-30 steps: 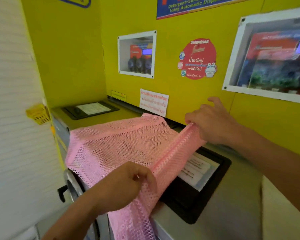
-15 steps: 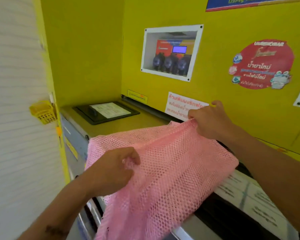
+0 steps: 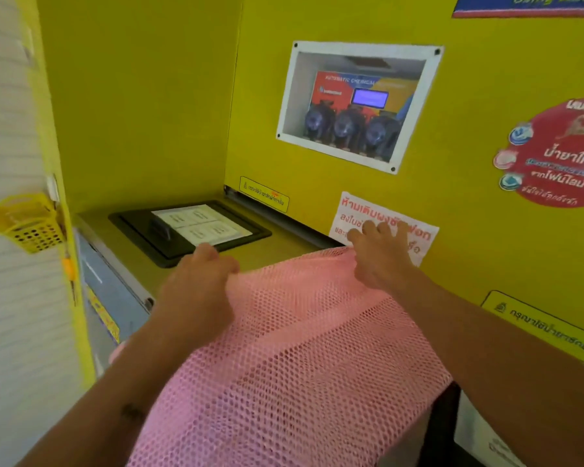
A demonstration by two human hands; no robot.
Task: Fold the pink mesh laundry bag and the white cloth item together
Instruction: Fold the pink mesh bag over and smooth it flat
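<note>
The pink mesh laundry bag point(image 3: 294, 358) lies spread over the top of a washing machine and hangs down over its front edge. My left hand point(image 3: 199, 284) pinches the bag's far left corner. My right hand point(image 3: 378, 257) grips the far right corner, close to the yellow wall. Both corners are held at the bag's far edge, and a doubled layer shows across its lower half. No white cloth item is visible.
The machine top point(image 3: 277, 247) continues to the left with a black lid panel point(image 3: 189, 230) bearing white labels. A yellow wall point(image 3: 452, 203) with a paper notice stands right behind. A small yellow basket point(image 3: 27, 220) hangs on the left wall.
Both hands have carried the bag's edge away from me and to the left, toward the wall, laying the mesh flatter over the machine top. The camera view shifted left and closer.
</note>
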